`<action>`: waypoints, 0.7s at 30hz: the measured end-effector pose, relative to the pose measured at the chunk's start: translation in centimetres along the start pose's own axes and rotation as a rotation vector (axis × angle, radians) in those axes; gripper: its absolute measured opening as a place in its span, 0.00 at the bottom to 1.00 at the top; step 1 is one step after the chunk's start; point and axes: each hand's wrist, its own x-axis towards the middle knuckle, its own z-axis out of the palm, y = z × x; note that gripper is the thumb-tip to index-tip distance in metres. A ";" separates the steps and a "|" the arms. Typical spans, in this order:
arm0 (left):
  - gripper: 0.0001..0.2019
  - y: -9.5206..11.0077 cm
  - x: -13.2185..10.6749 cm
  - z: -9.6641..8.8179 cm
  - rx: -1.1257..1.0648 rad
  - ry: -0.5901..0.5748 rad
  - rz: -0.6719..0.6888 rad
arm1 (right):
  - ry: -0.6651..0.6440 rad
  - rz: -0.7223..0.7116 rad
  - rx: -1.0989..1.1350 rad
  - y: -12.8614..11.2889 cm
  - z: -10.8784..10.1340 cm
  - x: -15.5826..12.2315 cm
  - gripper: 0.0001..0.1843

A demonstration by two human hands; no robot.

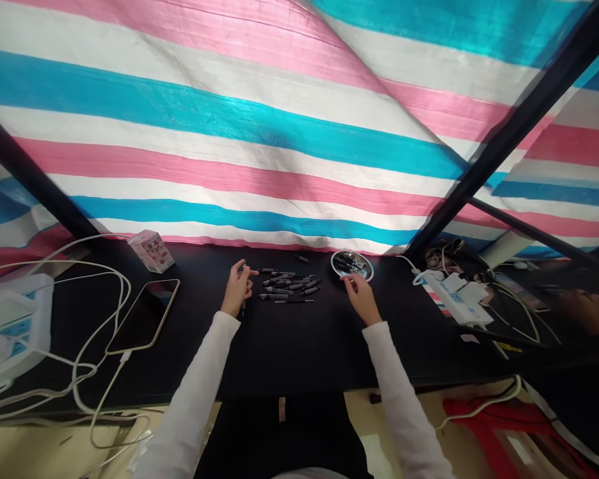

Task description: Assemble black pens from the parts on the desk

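My left fingers curl closed around a dark pen, which sticks out above and below my left hand. My right fingertips are drawn together at the near rim of a round shallow dish; I cannot tell whether they pinch anything. My right hand sits just in front of that dish, at the middle right of the tabletop.

The dish holds a small heap of dark pens. Between my two hands, a loose scatter of similar pens lies on the black table, with a single pen apart from it, farther up. White sleeves run from both wrists toward the bottom of the frame.

To the left of my left hand lies a phone on a white cable, with a small printed box beyond it. A white power strip sits at the far left edge. Right of the dish is a cluster of white chargers. A pink, white and blue striped tarp fills the upper frame, crossed by black poles. A red cloth lies at lower right.
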 end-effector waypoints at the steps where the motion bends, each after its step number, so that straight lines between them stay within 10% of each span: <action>1: 0.23 -0.4 0.4 -0.7 0.115 0.064 -0.004 | -0.044 -0.009 -0.049 1.1 -0.3 1.5 0.13; 8: 0.31 -2.6 1.2 -3.0 0.781 0.216 0.198 | -0.296 0.027 -0.300 5.0 1.4 7.7 0.07; 14: 0.32 -3.5 1.0 -2.7 0.677 0.189 0.184 | -0.265 0.009 -0.313 4.3 2.2 7.4 0.06; 21: 0.31 -3.3 0.8 -1.5 0.539 0.412 0.104 | -0.236 -0.236 -0.297 0.9 3.0 3.2 0.09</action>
